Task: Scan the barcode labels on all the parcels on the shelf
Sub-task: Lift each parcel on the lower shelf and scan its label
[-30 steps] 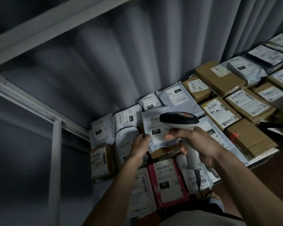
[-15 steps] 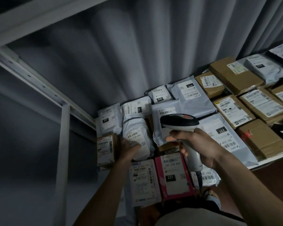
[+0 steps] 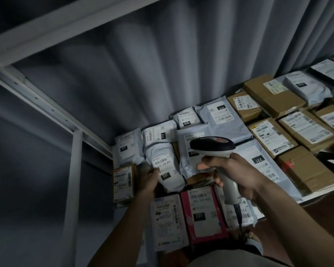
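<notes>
My right hand point(image 3: 233, 174) grips the handle of a white and black barcode scanner point(image 3: 212, 146), whose head points left over the parcels. My left hand point(image 3: 148, 180) holds the left edge of a grey mailer bag point(image 3: 166, 168), its label marked 231 facing up just left of the scanner head. Around it lie more grey mailers, a pink box point(image 3: 202, 214), a white box point(image 3: 167, 221) and a small brown box point(image 3: 123, 182), all with labels up on the shelf.
Brown cardboard boxes point(image 3: 307, 170) and further mailers point(image 3: 307, 83) fill the shelf to the right. A white metal shelf post point(image 3: 71, 189) and beams point(image 3: 46, 110) stand at left. Grey curtain point(image 3: 162, 64) hangs behind. Dark wooden floor shows under the shelf's front edge point(image 3: 316, 195).
My left hand let go of the mailer under the scanner and moved left to the rolled mailer marked 231, now holding its edge. The view shifted left.
</notes>
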